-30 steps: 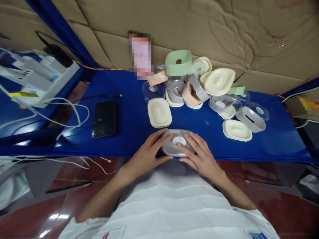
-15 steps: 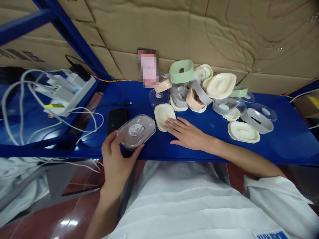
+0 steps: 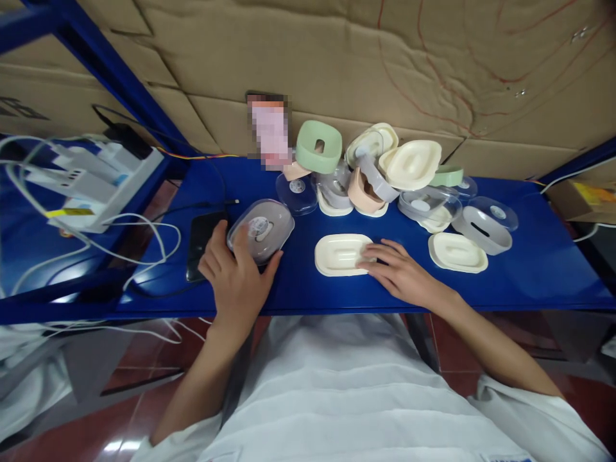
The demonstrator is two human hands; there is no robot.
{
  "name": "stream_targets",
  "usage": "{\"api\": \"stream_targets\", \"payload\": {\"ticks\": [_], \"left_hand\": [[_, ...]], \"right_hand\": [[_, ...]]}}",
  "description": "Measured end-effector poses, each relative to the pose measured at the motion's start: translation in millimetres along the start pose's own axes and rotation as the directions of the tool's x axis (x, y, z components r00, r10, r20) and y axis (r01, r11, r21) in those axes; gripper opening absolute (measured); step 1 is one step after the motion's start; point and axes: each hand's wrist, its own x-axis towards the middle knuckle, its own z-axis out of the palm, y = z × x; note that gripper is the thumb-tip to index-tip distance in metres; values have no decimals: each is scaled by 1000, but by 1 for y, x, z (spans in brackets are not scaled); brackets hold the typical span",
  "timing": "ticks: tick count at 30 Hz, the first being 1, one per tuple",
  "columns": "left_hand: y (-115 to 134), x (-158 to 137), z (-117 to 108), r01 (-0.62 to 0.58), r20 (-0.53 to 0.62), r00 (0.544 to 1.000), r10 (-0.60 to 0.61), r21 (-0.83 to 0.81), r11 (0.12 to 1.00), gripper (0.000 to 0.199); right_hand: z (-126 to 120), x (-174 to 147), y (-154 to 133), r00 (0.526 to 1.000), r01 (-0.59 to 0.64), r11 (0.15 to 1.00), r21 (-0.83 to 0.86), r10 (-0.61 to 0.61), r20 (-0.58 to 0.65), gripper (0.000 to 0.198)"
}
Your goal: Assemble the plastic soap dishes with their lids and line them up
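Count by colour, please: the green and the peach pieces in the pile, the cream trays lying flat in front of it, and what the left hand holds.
Green pieces: 2
Peach pieces: 2
Cream trays: 2, the first under the right hand
Grey lidded box in the left hand: 1
Total: 7

The shelf point(image 3: 298, 289) is deep blue. On it, the tray point(image 3: 341, 255) is cream, and the lidded box point(image 3: 260, 230) left of it is grey under a clear lid with a round white sticker. Behind the tray, a ring point(image 3: 318, 146) is pale green. The phone point(image 3: 205, 244) left of the box is black. The backing cardboard point(image 3: 308, 58) is tan.
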Motion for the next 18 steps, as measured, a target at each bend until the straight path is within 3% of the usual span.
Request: {"api": "stream_targets", "payload": {"ticks": [2, 3, 6, 8, 14, 18], "left_hand": [[12, -4, -4, -163, 43, 985, 167, -88, 983, 65], [18, -7, -5, -263, 95, 955, 280, -164, 951, 59], [34, -11, -3, -455, 247, 794, 555, -364, 813, 47], [39, -12, 1, -478, 283, 745, 604, -405, 779, 41], [32, -16, 4, -415, 208, 823, 529, -416, 809, 13], [29, -17, 3, -405, 214, 821, 529, -434, 805, 9]], "right_hand": [[3, -1, 1, 1000, 2, 998, 57, -1, -17, 43], [4, 0, 2, 1000, 10, 996, 84, -8, -22, 47], [0, 8, 4, 999, 37, 992, 117, -33, -38, 54], [-9, 19, 8, 997, 38, 996, 86, -32, -72, 53], [-33, 73, 19, 984, 46, 992, -113, -65, -166, 41], [-5, 117, 20, 993, 68, 975, -210, -86, -80, 41]]}}
